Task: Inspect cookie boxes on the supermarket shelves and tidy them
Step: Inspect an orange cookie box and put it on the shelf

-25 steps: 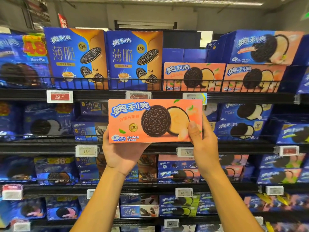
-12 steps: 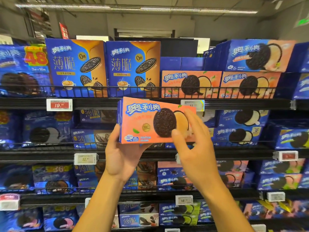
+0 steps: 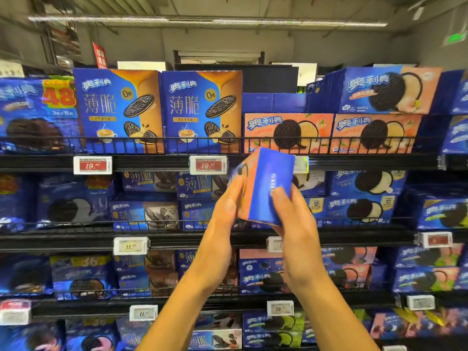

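I hold an orange-and-blue cookie box (image 3: 263, 186) in front of the second shelf, turned so its blue end panel faces me. My left hand (image 3: 225, 211) lies against the orange front face with its fingers up along it. From below right, my right hand (image 3: 293, 224) grips the box, the thumb pressed on the blue panel. Two matching orange boxes (image 3: 288, 131) stand on the top shelf behind a wire rail (image 3: 177, 139), with a bigger orange-and-blue box (image 3: 387, 89) stacked above them.
Two tall blue-and-gold boxes (image 3: 119, 110) stand left on the top shelf. Several black shelves (image 3: 157, 162) below hold blue cookie boxes, with price tags (image 3: 92, 165) clipped on the edges. A dark gap (image 3: 268, 79) opens above the orange boxes.
The box has turned from front-on to end-on, its blue side now facing me. My right hand slid from the box's right edge to that blue end. The view tilted upward.
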The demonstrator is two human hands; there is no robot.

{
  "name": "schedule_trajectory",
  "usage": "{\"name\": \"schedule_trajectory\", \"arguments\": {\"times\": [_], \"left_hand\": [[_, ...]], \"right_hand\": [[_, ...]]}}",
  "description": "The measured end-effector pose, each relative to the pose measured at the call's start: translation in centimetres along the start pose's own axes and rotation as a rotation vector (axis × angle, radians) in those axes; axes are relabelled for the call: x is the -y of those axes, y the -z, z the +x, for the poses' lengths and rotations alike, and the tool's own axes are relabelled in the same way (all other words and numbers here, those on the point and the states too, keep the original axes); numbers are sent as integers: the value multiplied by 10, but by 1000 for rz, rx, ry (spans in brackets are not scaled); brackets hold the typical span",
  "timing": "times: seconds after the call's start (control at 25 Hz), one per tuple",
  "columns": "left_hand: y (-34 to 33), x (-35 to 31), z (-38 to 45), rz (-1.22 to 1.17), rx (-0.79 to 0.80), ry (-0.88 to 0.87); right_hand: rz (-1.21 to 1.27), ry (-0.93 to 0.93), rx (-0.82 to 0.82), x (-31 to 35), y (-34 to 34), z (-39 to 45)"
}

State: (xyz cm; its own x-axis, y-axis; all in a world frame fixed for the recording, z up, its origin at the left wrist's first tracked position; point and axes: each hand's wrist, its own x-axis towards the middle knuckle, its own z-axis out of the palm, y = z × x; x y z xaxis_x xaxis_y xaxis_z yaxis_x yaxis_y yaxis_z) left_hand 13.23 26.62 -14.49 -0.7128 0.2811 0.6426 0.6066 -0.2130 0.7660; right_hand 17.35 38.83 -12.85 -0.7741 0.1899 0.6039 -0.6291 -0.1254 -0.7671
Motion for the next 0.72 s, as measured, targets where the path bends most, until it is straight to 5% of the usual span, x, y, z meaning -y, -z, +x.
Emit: {"name": "schedule_trajectory", "arguments": {"times": [0.2, 0.36, 0.52, 0.6, 0.72], "left_hand": [[14, -2, 4, 136, 94, 2], [42, 16, 1, 369, -230, -39], [70, 28, -1, -97, -236, 254], [73, 31, -3, -214, -131, 285], [71, 31, -5, -257, -176, 213]], "right_hand": [[321, -229, -197, -12, 28, 15], [563, -330, -186, -28, 42, 16], [725, -351, -122, -42, 53, 17], [786, -353, -75, -49, 55, 18], [821, -384, -53, -58, 59, 20]]}}
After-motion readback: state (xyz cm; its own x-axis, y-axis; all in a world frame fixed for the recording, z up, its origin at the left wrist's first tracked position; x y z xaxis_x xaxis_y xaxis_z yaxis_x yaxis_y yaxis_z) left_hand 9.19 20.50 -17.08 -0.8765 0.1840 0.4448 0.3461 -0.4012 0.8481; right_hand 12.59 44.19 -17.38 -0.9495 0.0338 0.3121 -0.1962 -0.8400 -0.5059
